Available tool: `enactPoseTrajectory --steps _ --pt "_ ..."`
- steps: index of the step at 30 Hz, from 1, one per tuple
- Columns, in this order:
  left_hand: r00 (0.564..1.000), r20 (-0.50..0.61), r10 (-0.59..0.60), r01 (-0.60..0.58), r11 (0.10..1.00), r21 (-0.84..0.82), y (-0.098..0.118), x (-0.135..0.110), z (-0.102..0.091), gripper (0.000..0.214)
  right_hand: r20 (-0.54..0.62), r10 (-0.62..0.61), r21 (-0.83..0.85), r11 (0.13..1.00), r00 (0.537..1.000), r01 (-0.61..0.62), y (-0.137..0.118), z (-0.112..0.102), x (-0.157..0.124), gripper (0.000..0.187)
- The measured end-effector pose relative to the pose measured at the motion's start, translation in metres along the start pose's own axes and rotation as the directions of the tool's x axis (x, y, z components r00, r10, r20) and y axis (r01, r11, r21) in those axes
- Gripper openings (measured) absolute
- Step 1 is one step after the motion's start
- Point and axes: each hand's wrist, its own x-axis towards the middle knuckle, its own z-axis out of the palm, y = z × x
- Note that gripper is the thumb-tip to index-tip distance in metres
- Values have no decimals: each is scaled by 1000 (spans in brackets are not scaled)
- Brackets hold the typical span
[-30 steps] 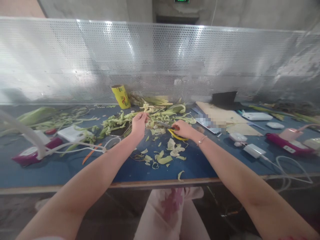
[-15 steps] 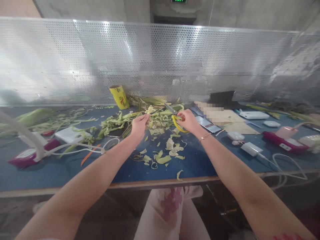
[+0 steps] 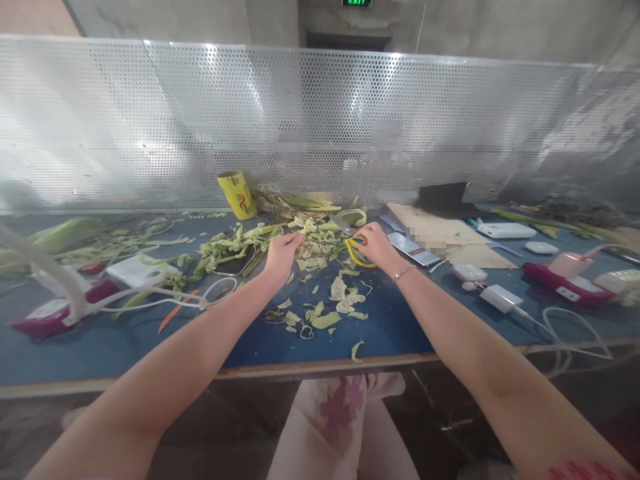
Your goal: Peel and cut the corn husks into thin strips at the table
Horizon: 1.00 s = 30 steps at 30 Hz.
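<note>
Yellow-handled scissors (image 3: 351,250) are in my right hand (image 3: 375,243), out over the middle of the counter (image 3: 395,327), with the blades pointing to the far left. My fingers are wrapped about the handles, and one yellow loop shows below them; I can't tell whether the blades are parted. My left hand (image 3: 283,255) has its fingertips pinched together on a pale frilled plant piece (image 3: 306,225), just left of the blades and apart from them.

A heap of green trimmings (image 3: 227,245) spreads left of that hand, partly over a dark flat object whose kind is hard to tell. Nearer me, between my forearms, lie loose pale peelings (image 3: 327,320). On the far side a yellow cylinder (image 3: 238,197) leans a little, near the perforated metal screen (image 3: 300,100). Just right of my right hand is a phone (image 3: 415,249), its far end near some tan sheets (image 3: 460,232). Farther right are a white adapter (image 3: 500,298) and a magenta power strip (image 3: 570,288). An orange strip (image 3: 176,313) lies left of my left forearm.
</note>
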Motion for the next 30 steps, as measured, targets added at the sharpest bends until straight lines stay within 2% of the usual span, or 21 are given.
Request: enactPoseTrajectory --steps 6,11,14,16,17,21,25,28,30 --pt "998 9 -69 69 989 -129 7 -6 3 18 81 -131 -155 978 988 142 -14 14 6 18" --pt "991 5 -135 132 962 -238 12 -9 4 18 245 -62 -306 942 967 138 -19 15 5 18" --pt "989 5 -150 147 958 -248 13 -10 5 17 222 -186 -300 921 957 248 -37 14 0 22" --pt "989 8 -145 142 957 -251 11 -10 6 15 284 -278 -261 899 918 353 -51 17 -4 21" --pt "990 10 -141 139 958 -249 11 -10 6 15 317 -272 -252 900 909 357 -57 19 -6 22" --pt "990 12 -138 137 964 -228 8 -9 6 14 378 -133 -275 929 916 249 -70 27 -10 19" --pt "992 -14 -123 118 971 -209 6 -5 5 14 386 -88 -210 961 918 181 -71 22 -11 16" --pt "991 -34 -130 119 967 -225 6 -4 4 9 294 -99 -71 990 951 125 -72 16 -12 16" --pt "984 -37 -172 156 951 -267 7 -3 3 7 215 -39 99 995 976 18 -73 12 -10 14"
